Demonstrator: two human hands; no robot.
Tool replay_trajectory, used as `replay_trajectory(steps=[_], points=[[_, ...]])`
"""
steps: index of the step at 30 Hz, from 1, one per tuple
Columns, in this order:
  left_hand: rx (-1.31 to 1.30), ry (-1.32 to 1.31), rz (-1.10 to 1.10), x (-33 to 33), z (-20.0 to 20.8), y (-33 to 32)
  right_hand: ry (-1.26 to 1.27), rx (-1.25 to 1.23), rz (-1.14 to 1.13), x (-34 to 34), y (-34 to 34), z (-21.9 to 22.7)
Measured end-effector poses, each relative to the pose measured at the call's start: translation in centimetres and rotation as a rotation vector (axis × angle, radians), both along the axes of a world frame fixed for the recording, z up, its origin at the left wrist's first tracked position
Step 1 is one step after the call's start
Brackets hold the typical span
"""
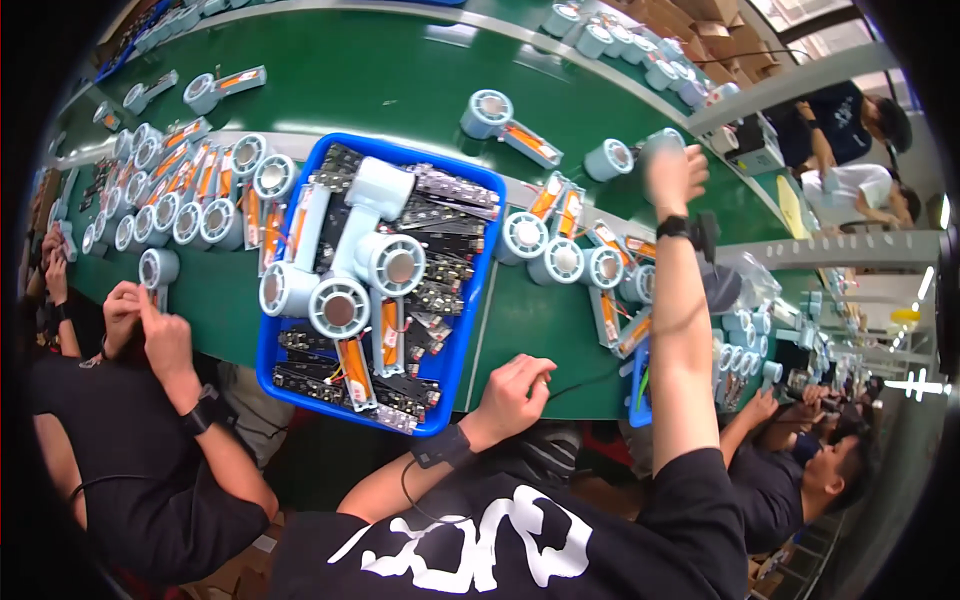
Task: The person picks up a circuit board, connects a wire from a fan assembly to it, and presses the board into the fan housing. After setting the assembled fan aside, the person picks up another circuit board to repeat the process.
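Near bench's (520,320) far edge: our right hand (677,178) blurring by fan (661,141), grip unclear.
Front: left hand (513,393) curling, hold unseen.
Shirt (650,540): lettering (440,580).

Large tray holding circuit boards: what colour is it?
The tray is blue, clearest in the head view.

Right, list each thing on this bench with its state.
Left hand: fingers bent, nothing visibly held.
Right hand: extended, blurred; grip unclear.
Fan unit by the right hand: blurred, partly covered.
Large blue bin: uncovered, loaded.
Circuit boards: heaped loosely inside.
Front fan unit in the bin: handle open, orange battery exposed.
Left fan cluster: crowded together, many batteries exposed.
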State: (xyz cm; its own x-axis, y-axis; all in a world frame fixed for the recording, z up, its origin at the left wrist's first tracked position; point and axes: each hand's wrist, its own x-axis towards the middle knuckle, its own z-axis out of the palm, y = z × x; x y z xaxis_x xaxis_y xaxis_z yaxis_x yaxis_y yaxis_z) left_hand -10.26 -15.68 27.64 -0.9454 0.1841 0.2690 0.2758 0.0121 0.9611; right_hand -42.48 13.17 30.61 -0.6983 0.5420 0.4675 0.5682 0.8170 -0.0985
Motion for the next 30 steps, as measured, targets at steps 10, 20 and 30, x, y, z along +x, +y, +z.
replay_trajectory(steps=[10, 20, 30], points=[[0.017, 0.045, -0.017, -0.2, 0.0, 0.6, -0.385, -0.131, 1.027, -1.4, -17.4, 3.5], [0.123, 0.07, 0.07, 0.6, -0.7, -0.5, -0.024, -0.448, 0.781, 22.2, -17.7, 11.8], [-0.01, 0.169, 0.194, -0.4, -1.4, -0.4, -0.21, -0.378, 0.602, 30.1, -18.0, 5.1]])
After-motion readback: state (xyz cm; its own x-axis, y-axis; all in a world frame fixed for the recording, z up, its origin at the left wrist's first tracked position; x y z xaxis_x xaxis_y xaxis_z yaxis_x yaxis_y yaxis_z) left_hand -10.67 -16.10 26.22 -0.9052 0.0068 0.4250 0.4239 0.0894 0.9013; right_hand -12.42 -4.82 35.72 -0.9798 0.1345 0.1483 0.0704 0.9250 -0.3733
